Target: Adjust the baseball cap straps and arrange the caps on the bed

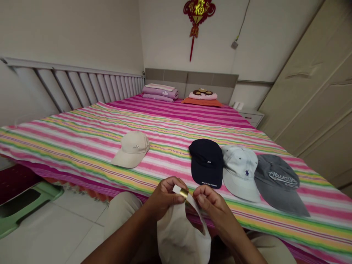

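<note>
A cream cap (181, 234) hangs between my two hands over my lap, its rear opening and strap facing up. My left hand (167, 196) pinches the strap end beside a gold buckle (184, 193). With fingers closed, my right hand (210, 201) grips the strap on the other side of the buckle. Beyond my hands, a navy cap (206, 161), a pale cap with a small dark logo (240, 170) and a grey cap with lettering (279, 179) lie side by side on the right. A beige cap (132, 146) lies apart on the left.
The caps lie on a bed with a striped sheet (165, 146). Folded bedding (161, 92) and a pink pillow (202, 96) are near the headboard. A green stool (30, 205) stands at lower left, a white nightstand (251, 116) at the far right corner.
</note>
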